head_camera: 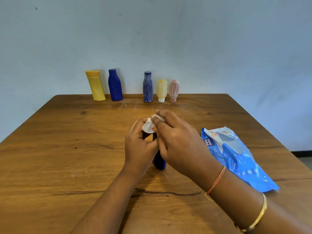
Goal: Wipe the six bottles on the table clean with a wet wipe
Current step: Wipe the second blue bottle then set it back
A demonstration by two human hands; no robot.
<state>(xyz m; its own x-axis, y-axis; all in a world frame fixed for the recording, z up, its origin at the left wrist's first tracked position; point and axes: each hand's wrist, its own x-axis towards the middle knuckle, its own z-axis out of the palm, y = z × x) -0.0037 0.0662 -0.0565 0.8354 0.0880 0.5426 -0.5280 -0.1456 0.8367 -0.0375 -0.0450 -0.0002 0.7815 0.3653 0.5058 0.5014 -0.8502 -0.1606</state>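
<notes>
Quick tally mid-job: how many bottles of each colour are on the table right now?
Blue bottles: 3
Yellow bottles: 2
Pink bottle: 1
Total: 6

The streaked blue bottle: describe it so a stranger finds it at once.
Look along the far edge of the wooden table, where five bottles stand in a row. The streaked blue bottle is the middle one, just left of the small pale yellow bottle. Unlike the solid blue bottle further left, its blue carries whitish vertical streaks.
</notes>
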